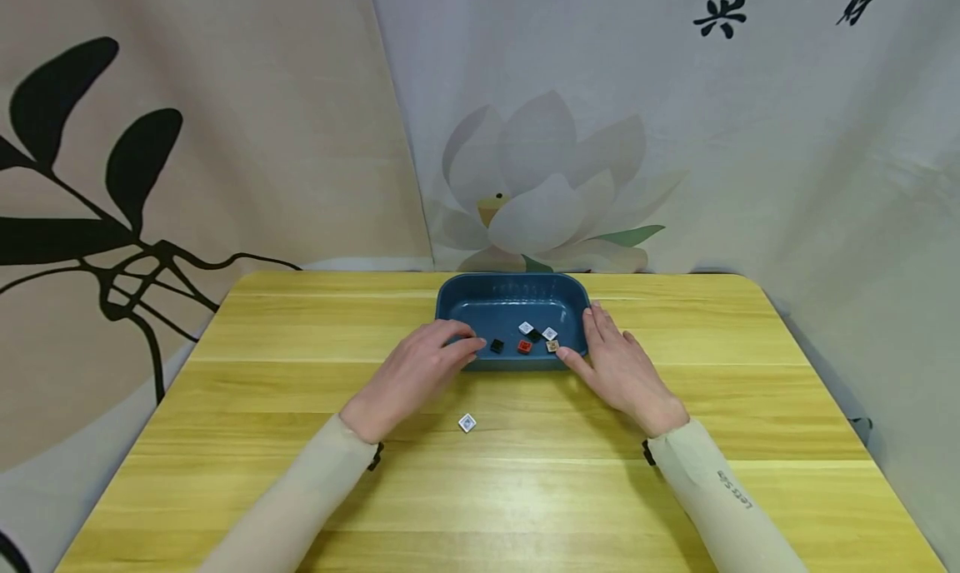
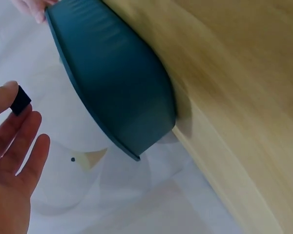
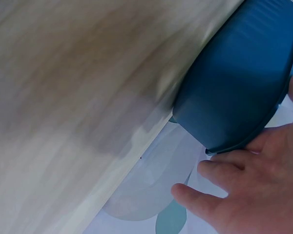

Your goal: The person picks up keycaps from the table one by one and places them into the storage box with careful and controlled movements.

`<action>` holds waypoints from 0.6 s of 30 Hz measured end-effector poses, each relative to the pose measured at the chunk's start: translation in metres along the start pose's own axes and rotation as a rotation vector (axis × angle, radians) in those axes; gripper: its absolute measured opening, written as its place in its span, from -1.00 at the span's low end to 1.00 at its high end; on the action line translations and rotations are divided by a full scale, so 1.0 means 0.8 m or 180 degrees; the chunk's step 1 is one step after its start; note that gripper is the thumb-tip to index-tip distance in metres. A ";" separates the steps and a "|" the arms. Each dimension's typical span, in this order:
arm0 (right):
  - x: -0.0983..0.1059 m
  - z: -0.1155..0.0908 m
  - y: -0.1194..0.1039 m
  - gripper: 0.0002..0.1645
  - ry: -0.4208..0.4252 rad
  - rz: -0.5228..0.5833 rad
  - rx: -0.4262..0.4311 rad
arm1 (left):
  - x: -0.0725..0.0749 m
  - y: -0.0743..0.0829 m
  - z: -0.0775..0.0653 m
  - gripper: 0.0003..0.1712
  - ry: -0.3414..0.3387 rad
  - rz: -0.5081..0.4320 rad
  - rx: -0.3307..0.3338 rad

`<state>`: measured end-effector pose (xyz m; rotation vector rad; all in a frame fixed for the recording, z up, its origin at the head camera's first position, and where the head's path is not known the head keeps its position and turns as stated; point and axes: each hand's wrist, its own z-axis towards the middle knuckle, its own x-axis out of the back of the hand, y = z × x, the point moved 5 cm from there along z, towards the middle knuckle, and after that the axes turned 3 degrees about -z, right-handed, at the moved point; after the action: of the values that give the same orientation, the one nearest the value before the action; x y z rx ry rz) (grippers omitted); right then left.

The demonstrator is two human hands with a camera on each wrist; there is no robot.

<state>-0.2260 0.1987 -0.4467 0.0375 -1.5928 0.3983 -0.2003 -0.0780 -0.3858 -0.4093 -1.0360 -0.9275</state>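
My left hand [image 1: 427,365] is over the left front corner of a dark blue rectangular tray [image 1: 510,280]. In the left wrist view, its thumb and fingertips pinch a small dark square block [image 2: 20,101]. My right hand [image 1: 626,373] rests at the tray's right front corner, fingers nearly straight along the side rim and thumb over the front rim. Inside the tray lie several small square blocks: a red block [image 1: 524,347], a tan block [image 1: 552,346], a black block [image 1: 497,346], a white block [image 1: 526,327] and others.
A white square block [image 1: 467,423] lies on the wooden table [image 1: 525,490], in front of the tray and between the forearms. Behind the table's far edge hangs a printed cloth [image 1: 300,140] with a flower and leaves.
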 end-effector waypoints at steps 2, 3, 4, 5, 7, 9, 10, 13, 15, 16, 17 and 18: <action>0.000 0.000 0.000 0.14 -0.0004 0.0003 0.0000 | -0.005 -0.005 0.006 -0.64 0.0012 0.0014 0.0095; 0.000 0.000 0.000 0.14 -0.0004 0.0003 0.0001 | -0.007 -0.007 0.009 -0.66 0.0010 0.0016 0.0142; 0.000 0.000 0.000 0.13 -0.0001 0.0003 0.0001 | -0.010 -0.010 0.012 -0.67 0.0002 0.0013 0.0185; 0.000 0.000 -0.001 0.13 -0.0006 0.0001 0.0000 | -0.013 -0.012 0.015 -0.68 -0.0007 0.0005 0.0227; 0.000 0.000 -0.001 0.12 -0.0009 0.0006 0.0001 | -0.019 -0.016 0.021 -0.70 -0.0027 -0.0019 0.0310; 0.001 0.000 -0.002 0.11 -0.0015 0.0009 0.0002 | -0.024 -0.020 0.026 -0.72 -0.0059 -0.0034 0.0384; 0.001 0.000 -0.002 0.11 -0.0015 0.0008 0.0000 | -0.027 -0.022 0.029 -0.73 -0.0073 -0.0039 0.0411; 0.002 0.000 -0.003 0.11 -0.0026 0.0007 -0.0010 | -0.034 -0.028 0.038 -0.73 -0.0122 -0.0022 0.0480; 0.002 0.000 -0.003 0.12 -0.0029 -0.0004 -0.0021 | -0.039 -0.032 0.043 -0.73 -0.0165 0.0015 0.0511; 0.002 0.000 -0.003 0.12 -0.0031 -0.0007 -0.0026 | -0.042 -0.034 0.045 -0.73 -0.0186 0.0032 0.0527; 0.002 0.000 -0.002 0.12 -0.0037 -0.0010 -0.0030 | -0.044 -0.036 0.047 -0.73 -0.0206 0.0049 0.0552; 0.002 0.000 -0.002 0.12 -0.0038 -0.0013 -0.0033 | -0.047 -0.039 0.049 -0.73 -0.0225 0.0064 0.0581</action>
<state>-0.2254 0.1974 -0.4448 0.0351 -1.6062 0.3872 -0.2541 -0.0519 -0.4031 -0.3012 -1.1686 -0.7974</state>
